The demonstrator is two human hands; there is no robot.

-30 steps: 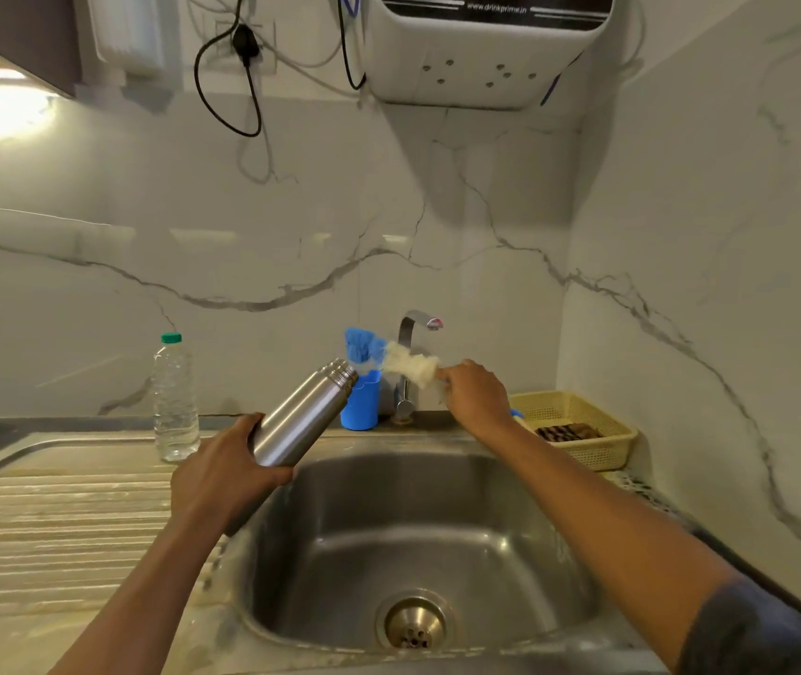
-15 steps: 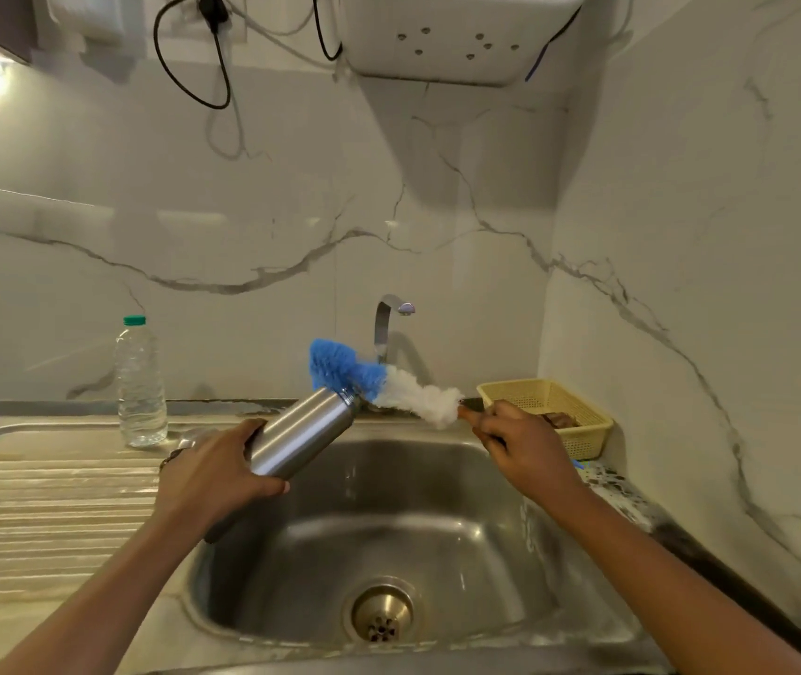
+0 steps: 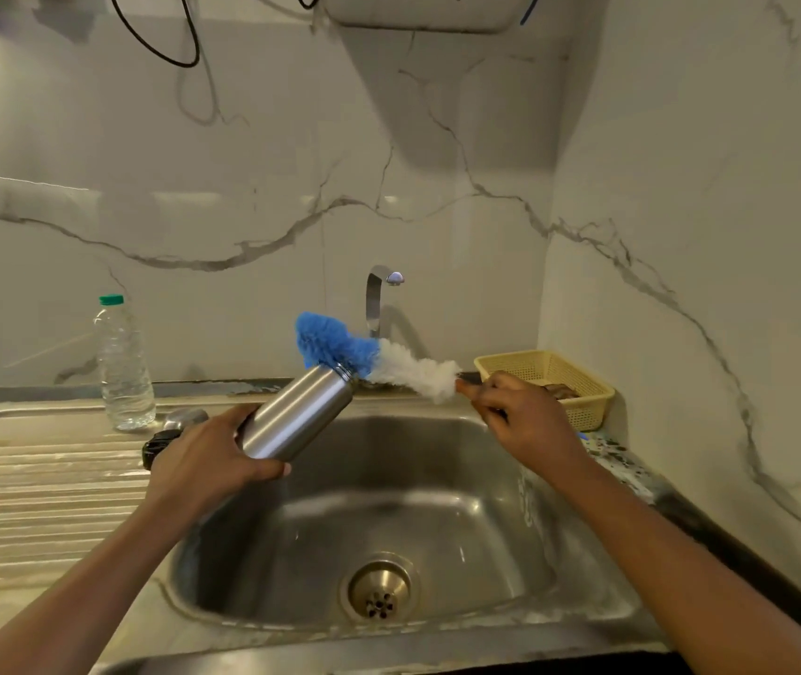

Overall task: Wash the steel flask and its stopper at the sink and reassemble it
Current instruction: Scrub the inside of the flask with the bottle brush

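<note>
My left hand (image 3: 203, 460) grips the lower body of the steel flask (image 3: 298, 412), which tilts up to the right over the left rim of the sink (image 3: 583, 552). Its open mouth points at a bottle brush (image 3: 369, 355) with a blue tip and white bristles. My right hand (image 3: 523, 421) holds the brush by its handle end, and the blue tip sits just above the flask's mouth. A steel cap (image 3: 185, 417) and a black stopper (image 3: 159, 443) lie on the drainboard behind my left hand.
The tap (image 3: 379, 294) stands behind the basin with no water running. A clear plastic bottle (image 3: 123, 367) with a green cap stands on the drainboard (image 3: 38, 479). A yellow basket (image 3: 547, 382) sits in the right corner. The drain (image 3: 380, 590) is in the basin's middle.
The right hand has drawn the brush out of the blue cup by the tap and brought it to the flask's mouth. The flask stays tilted in the left hand. The camera tipped downward.
</note>
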